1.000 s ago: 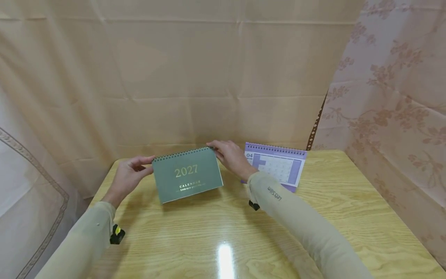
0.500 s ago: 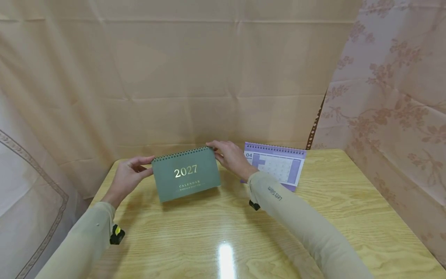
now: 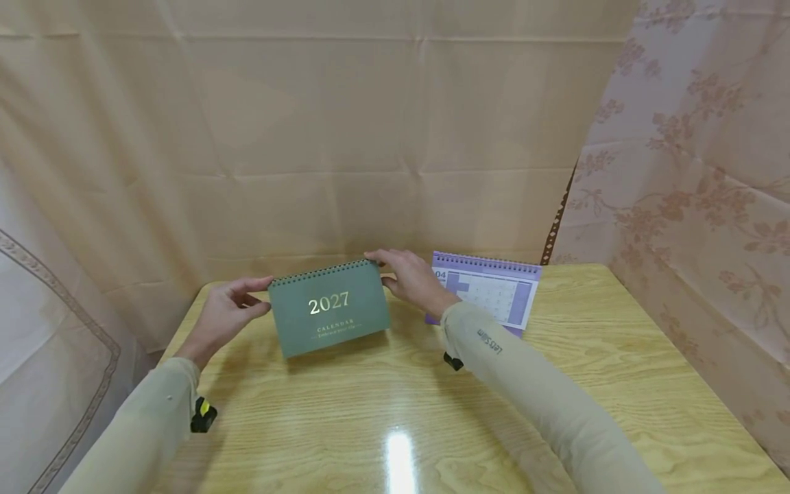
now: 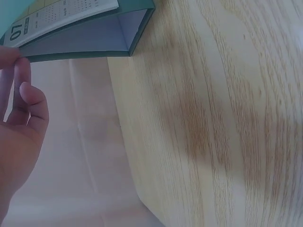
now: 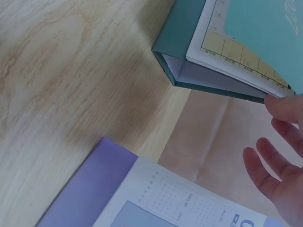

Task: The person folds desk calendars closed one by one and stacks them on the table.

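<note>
A green desk calendar [image 3: 330,307] with gold "2027" lettering and a spiral binding stands on the wooden table, tilted down to the left in the head view. My left hand [image 3: 230,312] holds its upper left corner between fingers and thumb. At the upper right corner, my right hand [image 3: 415,280] holds it by the spiral end; in the right wrist view the thumb lies at the edge and the other fingers are loosely bent. Both wrist views show the calendar's hollow triangular stand and its cover hanging apart from the printed pages [image 5: 236,59].
A purple desk calendar [image 3: 494,291] open at "04" stands just right of my right hand, partly hidden by the forearm. The wooden table [image 3: 321,425] ends at a beige curtain [image 3: 370,137] behind. Flowered cloth [image 3: 710,192] hangs on the right.
The green cover's lower right corner has shifted slightly left, and the white page edge there has gone out of sight. My hands have stayed almost still.
</note>
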Motion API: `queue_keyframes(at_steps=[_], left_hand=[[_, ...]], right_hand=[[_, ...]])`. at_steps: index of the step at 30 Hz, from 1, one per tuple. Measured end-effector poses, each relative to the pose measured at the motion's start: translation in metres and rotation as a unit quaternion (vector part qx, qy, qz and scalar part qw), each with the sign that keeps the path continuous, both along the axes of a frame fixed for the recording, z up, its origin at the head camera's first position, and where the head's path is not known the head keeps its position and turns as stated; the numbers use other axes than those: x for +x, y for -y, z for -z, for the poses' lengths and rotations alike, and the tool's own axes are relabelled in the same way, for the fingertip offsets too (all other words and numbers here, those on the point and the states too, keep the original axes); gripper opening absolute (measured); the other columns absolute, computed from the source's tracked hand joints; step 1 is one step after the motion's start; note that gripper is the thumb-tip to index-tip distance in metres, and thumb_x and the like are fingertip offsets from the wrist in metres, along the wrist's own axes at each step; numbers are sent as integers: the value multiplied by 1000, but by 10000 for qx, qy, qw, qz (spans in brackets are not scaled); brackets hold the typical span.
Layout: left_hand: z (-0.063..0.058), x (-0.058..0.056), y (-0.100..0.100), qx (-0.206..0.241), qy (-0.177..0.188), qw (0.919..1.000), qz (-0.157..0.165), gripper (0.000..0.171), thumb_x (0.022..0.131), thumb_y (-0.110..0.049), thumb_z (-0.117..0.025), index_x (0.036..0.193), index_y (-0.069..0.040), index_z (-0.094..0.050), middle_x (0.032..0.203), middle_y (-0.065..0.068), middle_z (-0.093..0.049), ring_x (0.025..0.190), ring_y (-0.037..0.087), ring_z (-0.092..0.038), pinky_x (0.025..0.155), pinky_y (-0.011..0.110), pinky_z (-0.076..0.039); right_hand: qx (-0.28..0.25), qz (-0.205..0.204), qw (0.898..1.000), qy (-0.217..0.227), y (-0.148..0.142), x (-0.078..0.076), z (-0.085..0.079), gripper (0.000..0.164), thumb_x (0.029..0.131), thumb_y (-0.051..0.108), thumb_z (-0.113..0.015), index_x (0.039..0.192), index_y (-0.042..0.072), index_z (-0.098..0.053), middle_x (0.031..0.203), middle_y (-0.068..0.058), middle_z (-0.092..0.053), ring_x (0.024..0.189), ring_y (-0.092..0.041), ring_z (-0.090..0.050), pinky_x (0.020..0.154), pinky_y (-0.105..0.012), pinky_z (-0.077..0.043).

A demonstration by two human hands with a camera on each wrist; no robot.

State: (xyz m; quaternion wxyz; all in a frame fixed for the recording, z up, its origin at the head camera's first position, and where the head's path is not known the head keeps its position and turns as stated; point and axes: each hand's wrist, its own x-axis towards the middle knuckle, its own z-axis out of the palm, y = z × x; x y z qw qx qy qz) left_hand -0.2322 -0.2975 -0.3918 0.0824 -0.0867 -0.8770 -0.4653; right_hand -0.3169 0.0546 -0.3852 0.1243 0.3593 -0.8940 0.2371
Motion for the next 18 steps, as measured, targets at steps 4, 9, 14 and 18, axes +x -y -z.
queue_keyframes(at_steps=[4,9,14,18], left_hand=[[1,0,0,109,-33,9999,58,40,96,-9,-69,136,-5,-64,134,15,-64,101,18,-67,79,18,-53],[3,-1,0,227,-23,9997,23,36,100,-16,-65,134,-4,-65,132,10,-66,106,15,-66,82,17,-52],[3,0,-2,123,24,9998,-151,45,97,-36,-71,133,-9,-67,130,7,-67,103,11,-64,81,17,-51],[3,-1,-6,79,-10,9994,-323,51,90,-42,-77,130,-12,-70,124,6,-70,98,12,-65,77,20,-53]], right_hand=[[114,64,9998,164,-2,1,-1,59,91,4,-73,146,19,-55,128,-3,-68,114,-22,-64,97,-40,-49],[-104,172,9976,669,-5,3,-2,54,97,16,-59,149,27,-52,131,-1,-66,81,-17,-61,69,-34,-50],[-296,174,9958,844,-4,5,-1,48,101,33,-55,149,26,-53,131,-2,-66,82,-22,-64,74,-38,-53],[-289,133,9970,700,-2,5,-1,52,101,42,-63,148,21,-54,128,-3,-68,115,-23,-64,99,-45,-49]])
